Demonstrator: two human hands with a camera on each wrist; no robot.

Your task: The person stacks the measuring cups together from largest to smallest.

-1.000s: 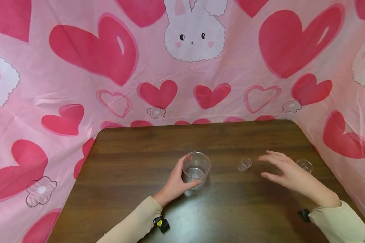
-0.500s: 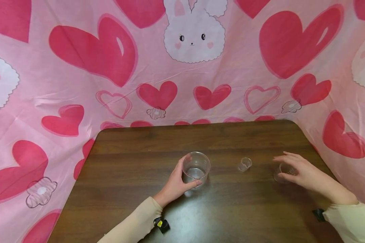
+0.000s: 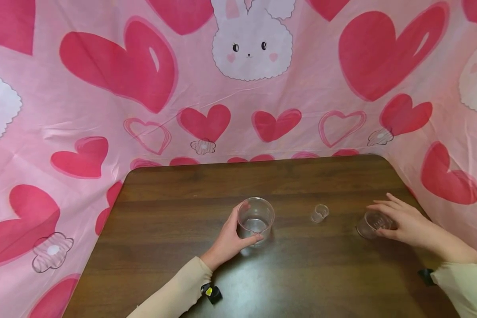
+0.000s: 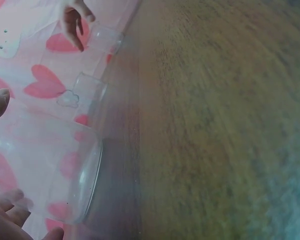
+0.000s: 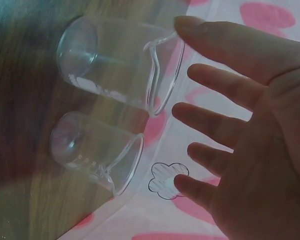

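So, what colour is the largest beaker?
The largest beaker is transparent and colourless, clearest in head view.

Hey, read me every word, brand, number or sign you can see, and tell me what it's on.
Nothing can be read for certain.
Middle-sized beaker: white print, too blurred.
Small beaker: tiny number-like marks, too small.
Large beaker: no legible print.
Pink curtain: pictures only, no lettering visible.

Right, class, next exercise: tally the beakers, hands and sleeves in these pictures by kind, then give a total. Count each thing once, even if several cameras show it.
Clear beakers: 3
Bare hands: 2
Pale sleeves: 2
Total: 7
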